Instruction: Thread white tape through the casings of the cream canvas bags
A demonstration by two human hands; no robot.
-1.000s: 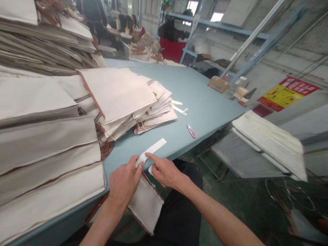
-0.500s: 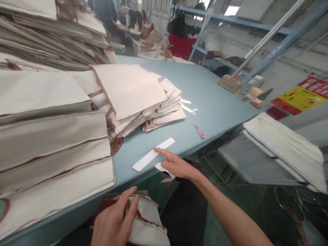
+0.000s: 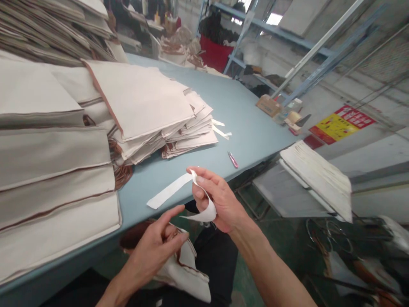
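Strip (image 3: 209, 212) curls from the right hand's (image 3: 223, 204) pinch — not laid down — while a flat strip (image 3: 168, 192) lies on the table (image 3: 255, 132). Left hand (image 3: 156, 244), forefinger extended, overlaps the bag (image 3: 193, 283); its grip is unclear. Work looks unfinished.

Cream fabric stacks (image 3: 143, 102) fill the blue desk's (image 3: 252, 123) left side. A white strip (image 3: 169, 190) lies near, pink snips (image 3: 233, 160) farther right.

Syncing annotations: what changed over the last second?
The left hand came off the flat white strip, down to the cloth piece. The right hand went from touching that strip to pinching a curled strip. The flat white strip, pink snips and cloth stack stayed put.
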